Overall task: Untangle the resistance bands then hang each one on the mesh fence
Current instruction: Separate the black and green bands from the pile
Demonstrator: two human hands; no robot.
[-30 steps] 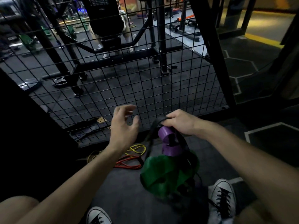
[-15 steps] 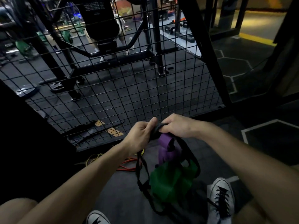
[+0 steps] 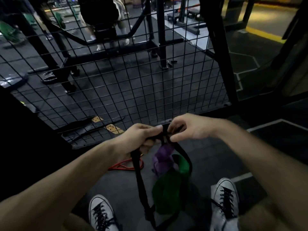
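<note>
I grip the long black rubber resistance band [image 3: 139, 174] with my left hand [image 3: 140, 139] and pinch it with my right hand [image 3: 188, 127]; purple band [image 3: 162, 157] and green band [image 3: 166, 189] dangle tangled before the black wire mesh fence [image 3: 133, 84].

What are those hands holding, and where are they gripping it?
Both the left hand and right hand grip the black band at the top of its loop; purple band and green band hang tangled below.
</note>
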